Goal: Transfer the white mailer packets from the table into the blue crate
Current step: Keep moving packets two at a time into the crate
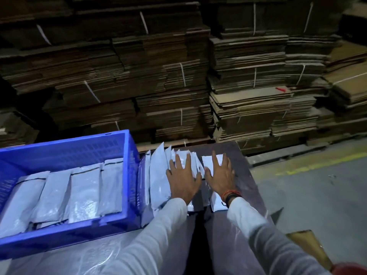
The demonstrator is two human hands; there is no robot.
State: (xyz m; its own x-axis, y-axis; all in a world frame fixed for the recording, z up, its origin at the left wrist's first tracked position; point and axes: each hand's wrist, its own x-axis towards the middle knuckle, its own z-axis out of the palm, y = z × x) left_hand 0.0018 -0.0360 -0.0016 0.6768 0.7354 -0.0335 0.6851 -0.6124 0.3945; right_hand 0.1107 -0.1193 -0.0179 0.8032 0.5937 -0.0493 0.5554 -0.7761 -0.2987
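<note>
Both of your arms reach forward side by side in pale long sleeves, palms down. Your left hand (183,179) lies flat with fingers spread on the row of white mailer packets (158,171) that stands on the table (246,175). Your right hand (219,175) lies just beside it, thumbs nearly meeting, fingers also splayed and pressing on the packet at the right end of the row. Neither hand is closed around anything; both rest open on top of the packets. A red and dark band (231,195) circles your right wrist.

The packets on the table are thin, glossy and white, with a bluish cast in this dim light. They stand on edge and lean like files, running from the crate's right wall toward the table's far right corner. The tallest ones rise just beside the crate.

The blue crate (131,175) sits on the table's left side, its perforated right wall touching the first packets of the row. Inside it, more white packets (83,191) lie overlapped in a row across the floor, each with a dark strip at its far end.

Beyond the table's far edge rise stacks of flattened cardboard (248,92) tied with white string.
</note>
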